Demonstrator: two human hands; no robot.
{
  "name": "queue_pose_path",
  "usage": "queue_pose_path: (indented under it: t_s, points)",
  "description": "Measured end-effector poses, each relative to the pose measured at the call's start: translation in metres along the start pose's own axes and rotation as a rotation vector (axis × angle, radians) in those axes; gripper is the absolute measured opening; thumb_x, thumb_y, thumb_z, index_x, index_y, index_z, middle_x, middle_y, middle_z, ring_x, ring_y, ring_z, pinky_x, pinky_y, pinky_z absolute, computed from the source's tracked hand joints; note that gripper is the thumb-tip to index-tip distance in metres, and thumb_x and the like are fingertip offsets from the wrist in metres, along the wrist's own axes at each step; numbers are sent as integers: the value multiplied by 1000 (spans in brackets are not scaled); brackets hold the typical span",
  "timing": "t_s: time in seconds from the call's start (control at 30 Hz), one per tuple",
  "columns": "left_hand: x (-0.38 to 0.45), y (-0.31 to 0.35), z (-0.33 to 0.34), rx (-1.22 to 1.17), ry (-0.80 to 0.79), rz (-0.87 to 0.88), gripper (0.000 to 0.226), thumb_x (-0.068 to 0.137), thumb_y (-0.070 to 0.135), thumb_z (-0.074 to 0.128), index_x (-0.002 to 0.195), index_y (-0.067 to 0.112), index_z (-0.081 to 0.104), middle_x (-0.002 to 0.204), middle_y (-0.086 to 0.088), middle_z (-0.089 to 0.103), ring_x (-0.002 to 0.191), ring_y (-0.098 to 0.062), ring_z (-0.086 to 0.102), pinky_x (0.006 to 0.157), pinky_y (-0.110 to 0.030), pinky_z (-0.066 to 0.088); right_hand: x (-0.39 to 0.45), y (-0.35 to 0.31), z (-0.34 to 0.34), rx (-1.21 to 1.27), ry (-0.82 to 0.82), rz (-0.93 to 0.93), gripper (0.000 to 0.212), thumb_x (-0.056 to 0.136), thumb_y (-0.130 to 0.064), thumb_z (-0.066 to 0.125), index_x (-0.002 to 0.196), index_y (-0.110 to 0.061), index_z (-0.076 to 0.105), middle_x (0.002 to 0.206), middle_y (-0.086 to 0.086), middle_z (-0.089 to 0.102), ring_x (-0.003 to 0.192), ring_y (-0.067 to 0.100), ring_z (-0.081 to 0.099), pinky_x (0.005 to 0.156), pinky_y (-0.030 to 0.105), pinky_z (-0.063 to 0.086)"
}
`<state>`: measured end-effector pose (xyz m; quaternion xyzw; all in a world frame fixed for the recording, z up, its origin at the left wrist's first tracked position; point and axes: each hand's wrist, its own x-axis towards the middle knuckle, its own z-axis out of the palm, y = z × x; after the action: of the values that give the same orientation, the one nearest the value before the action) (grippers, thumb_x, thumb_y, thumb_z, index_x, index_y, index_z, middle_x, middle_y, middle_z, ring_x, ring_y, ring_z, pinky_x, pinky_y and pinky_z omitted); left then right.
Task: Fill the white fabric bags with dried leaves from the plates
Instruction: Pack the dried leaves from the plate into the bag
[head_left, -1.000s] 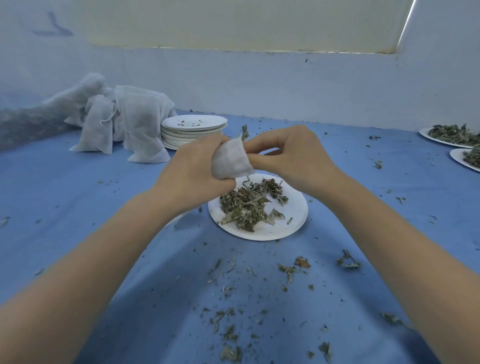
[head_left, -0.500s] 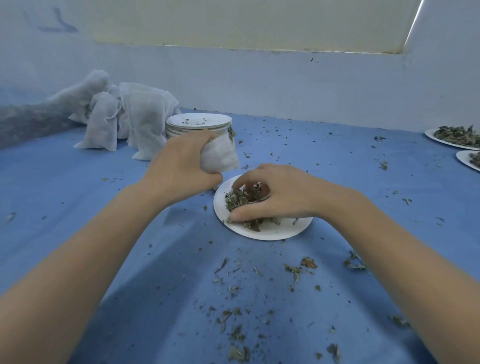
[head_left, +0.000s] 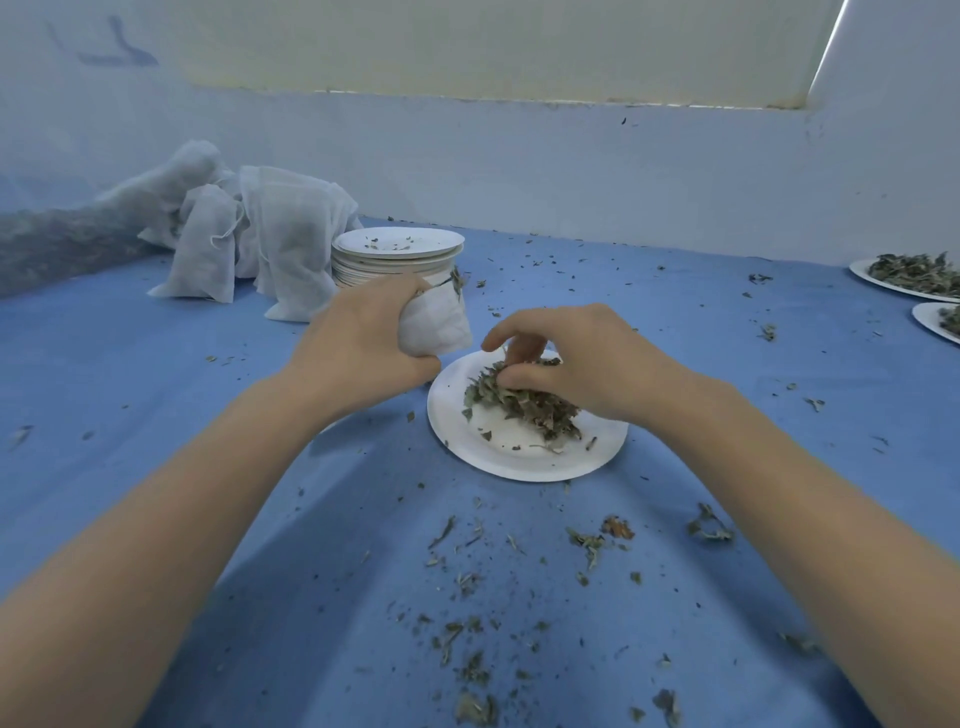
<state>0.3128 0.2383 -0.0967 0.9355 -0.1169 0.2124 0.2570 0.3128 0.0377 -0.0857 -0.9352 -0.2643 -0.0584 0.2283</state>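
Note:
My left hand (head_left: 363, 343) grips a small white fabric bag (head_left: 436, 325) just left of and above a white paper plate (head_left: 467, 431). The bag's mouth points up and away, with a leaf or two sticking out. On the plate lies a heap of dried green leaves (head_left: 524, 402). My right hand (head_left: 582, 364) rests on the heap with its fingers curled around a bunch of leaves. The plate sits on a blue cloth (head_left: 156, 395) that covers the table.
A stack of empty white plates (head_left: 397, 257) stands behind my left hand. Several white fabric bags (head_left: 249, 244) are piled at the back left. Two plates of leaves (head_left: 914, 275) sit at the far right edge. Leaf crumbs (head_left: 592, 540) litter the cloth in front.
My right hand left the bag's mouth, dropped onto the plate and gathered the leaves into a tighter heap. My left hand moved the bag left and back.

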Motion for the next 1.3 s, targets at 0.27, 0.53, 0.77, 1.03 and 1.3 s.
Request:
queue_pose_path:
  t_s: [0.27,0.53,0.77,1.03,1.3]
  points:
    - [0,-5,4,16,-32,-5,38,65,17,70,100,21,56,84,12,52,86,-17,50,74,-34,43,3,-9,21,-475,-188,-53,32,96,-40,45,121,-25,60,119,1,55,115,22,42,95,36,26]
    - [-1,-11,8,6,-55,15,37,66,21,73,98,23,54,90,8,56,87,-19,52,77,-41,46,1,-5,-1,-174,39,-22,20,95,-30,52,103,-24,69,98,2,64,98,19,55,90,33,36]
    - [-4,-2,10,-29,-80,43,47,62,19,73,105,28,56,94,13,57,91,-16,53,81,-39,47,0,-7,-11,57,181,-40,17,93,-16,56,102,-20,70,101,4,59,74,14,63,73,24,51]
    - [-9,13,19,-154,-63,115,44,61,23,73,101,27,56,85,12,59,79,-9,54,67,-35,47,-2,-19,-6,240,131,-43,24,81,-18,69,100,-33,73,84,4,72,80,15,61,76,23,47]
    - [-9,13,18,-197,-67,82,45,61,23,76,86,46,46,79,18,58,79,4,53,62,-16,40,-5,-14,-16,475,-26,15,30,85,-8,62,95,-34,71,96,-7,73,96,13,66,92,29,48]
